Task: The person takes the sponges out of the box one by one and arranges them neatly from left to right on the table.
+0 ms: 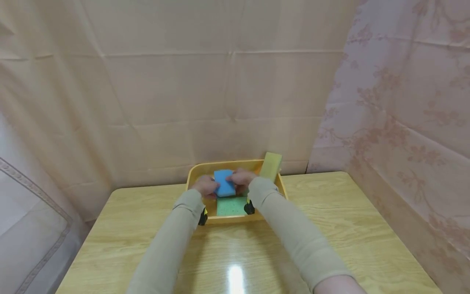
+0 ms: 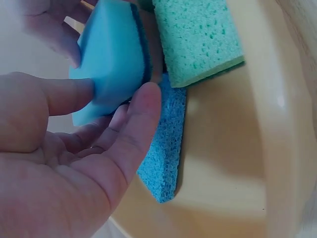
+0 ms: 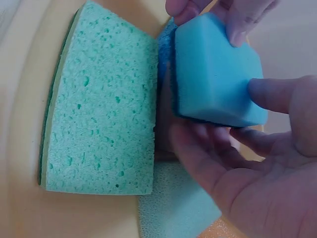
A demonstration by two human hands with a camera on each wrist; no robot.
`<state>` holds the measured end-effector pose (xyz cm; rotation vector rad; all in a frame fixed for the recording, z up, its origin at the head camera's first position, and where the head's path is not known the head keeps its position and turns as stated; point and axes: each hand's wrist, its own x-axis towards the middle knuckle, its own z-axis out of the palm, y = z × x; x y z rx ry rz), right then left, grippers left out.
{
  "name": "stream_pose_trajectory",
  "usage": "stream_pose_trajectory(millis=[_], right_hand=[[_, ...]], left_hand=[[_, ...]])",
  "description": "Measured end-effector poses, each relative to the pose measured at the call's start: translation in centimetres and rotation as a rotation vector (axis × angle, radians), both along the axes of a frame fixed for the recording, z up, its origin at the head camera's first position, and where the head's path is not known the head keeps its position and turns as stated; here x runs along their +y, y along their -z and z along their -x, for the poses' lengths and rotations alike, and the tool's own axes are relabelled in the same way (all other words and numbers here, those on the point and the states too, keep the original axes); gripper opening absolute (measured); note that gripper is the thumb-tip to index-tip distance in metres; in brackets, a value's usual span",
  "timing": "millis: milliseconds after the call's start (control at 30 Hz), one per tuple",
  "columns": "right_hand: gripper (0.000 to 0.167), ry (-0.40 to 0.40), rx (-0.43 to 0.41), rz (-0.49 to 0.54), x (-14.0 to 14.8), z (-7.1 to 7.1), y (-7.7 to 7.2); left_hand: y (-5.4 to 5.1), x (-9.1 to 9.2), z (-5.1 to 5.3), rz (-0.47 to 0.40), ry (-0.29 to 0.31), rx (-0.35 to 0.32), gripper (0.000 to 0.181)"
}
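Note:
A light-blue sponge [image 1: 225, 182] with a dark-blue scouring side is held above a yellow basin [image 1: 235, 219]. My left hand [image 1: 205, 185] grips one end, thumb on the foam and fingers beneath, as the left wrist view shows. At the other end my right hand [image 1: 242, 178] pinches it the same way, clearest in the right wrist view. Below lies a green porous sponge [image 3: 104, 109] with a dark-green backing. Partly under the hands, a textured blue sponge [image 2: 166, 144] rests in the basin. A pale-green sponge [image 3: 173, 198] shows beside the green one.
A yellow-green sponge [image 1: 271, 165] leans over the basin's back right rim. The basin stands on a wooden table [image 1: 139, 220] near its back edge, close to a beige curtain [image 1: 165, 102]. A patterned cloth [image 1: 404, 122] hangs on the right.

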<state>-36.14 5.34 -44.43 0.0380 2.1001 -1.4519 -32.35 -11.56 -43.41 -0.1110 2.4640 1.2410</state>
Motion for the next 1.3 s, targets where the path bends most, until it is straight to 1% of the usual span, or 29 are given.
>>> stream_pose_trajectory(millis=[33, 133, 167, 267, 367, 433, 500, 567, 667, 767, 800, 867, 967, 1067, 1133, 1200, 1300], right_hand=[[0.054, -0.005, -0.021, 0.008, -0.1, 0.1, 0.2], [0.054, -0.013, -0.068, 0.038, -0.2, 0.6, 1.2], [0.054, -0.017, -0.063, 0.024, -0.2, 0.5, 1.1], [0.053, -0.001, -0.065, 0.026, -0.3, -0.1, 0.5], [0.05, 0.001, -0.044, -0.049, -0.5, -1.4, -1.0], [0.048, 0.0, -0.034, -0.103, -0.6, -1.8, -1.4], [0.049, -0.002, -0.033, -0.145, -0.7, -2.1, -1.6], [0.049, 0.014, -0.051, -0.145, -0.7, -2.2, -1.7], [0.047, 0.041, -0.063, -0.145, -0.9, -2.3, -1.6], [0.045, 0.051, -0.057, -0.145, -1.1, -2.1, -1.3], [0.045, 0.049, -0.049, -0.154, -1.2, -2.1, -1.1], [0.044, 0.045, -0.029, -0.163, -1.2, -1.9, -1.1], [0.042, 0.046, -0.006, -0.193, -1.3, -1.8, -1.0], [0.041, 0.075, -0.014, -0.172, -1.2, -1.9, -0.9], [0.041, 0.101, -0.024, -0.142, -1.2, -2.0, -0.9], [0.04, 0.112, -0.016, -0.121, -1.2, -2.1, -0.8], [0.041, 0.117, 0.009, -0.12, -1.2, -2.3, -0.7]], left_hand=[[0.2, 0.0, 0.1, 0.003, 0.004, -0.003, 0.039], [0.2, 0.1, -0.1, 0.022, 0.017, -0.004, 0.039], [0.1, 0.1, -0.2, 0.038, 0.022, -0.001, 0.039], [-0.2, 0.1, -0.4, 0.107, 0.032, 0.01, 0.041], [-0.3, 0.2, -0.5, 0.166, 0.028, -0.006, 0.037], [-0.4, 0.3, -0.5, 0.202, 0.026, -0.015, 0.03], [-0.6, 0.4, -0.5, 0.236, 0.031, -0.025, 0.023], [-0.7, 0.6, -0.5, 0.279, 0.056, -0.015, 0.017], [-0.7, 0.7, -0.3, 0.341, 0.094, -0.002, 0.012], [-0.3, 0.8, 0.0, 0.363, 0.11, 0.005, 0.009], [-0.1, 0.8, 0.1, 0.362, 0.106, -0.001, 0.009], [-0.2, 0.9, 0.2, 0.366, 0.118, 0.006, 0.009], [-0.3, 0.9, 0.1, 0.402, 0.155, 0.027, 0.013], [-0.4, 1.0, -0.1, 0.412, 0.175, 0.035, 0.016], [-0.5, 1.0, -0.3, 0.411, 0.175, 0.041, 0.016], [-0.4, 1.0, -0.3, 0.403, 0.172, 0.048, 0.014], [-0.3, 0.8, -0.2, 0.411, 0.189, 0.053, 0.016]])
